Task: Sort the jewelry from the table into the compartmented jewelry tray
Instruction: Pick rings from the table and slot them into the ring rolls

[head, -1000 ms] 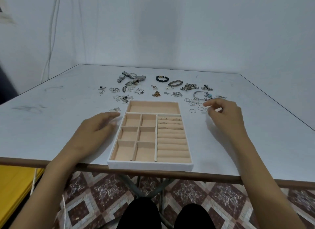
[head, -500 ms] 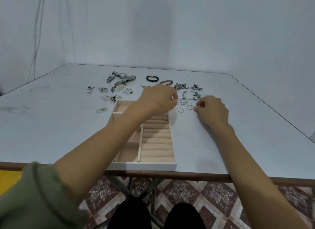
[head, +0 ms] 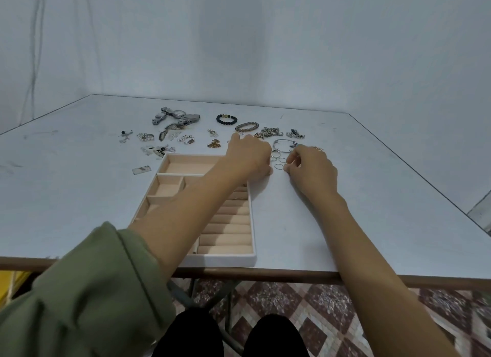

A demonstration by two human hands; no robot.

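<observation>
The beige compartmented jewelry tray lies near the table's front edge, with ring rolls on its right side. Several thin loose rings lie just past its far right corner. My left hand reaches across the tray to those rings, index finger stretched out, the other fingers curled; what they hold is hidden. My right hand rests on the table to the right of the rings, thumb and fingertips pinching a small ring at the pile's edge.
Along the back lie a metal watch, a black bead bracelet, a brown bracelet, chains and a silver bangle. Earrings and charms and a small card lie left of the tray.
My left hand left the table beside the tray, crossed over the tray and now sits next to the rings. My right hand stayed at the ring pile.
</observation>
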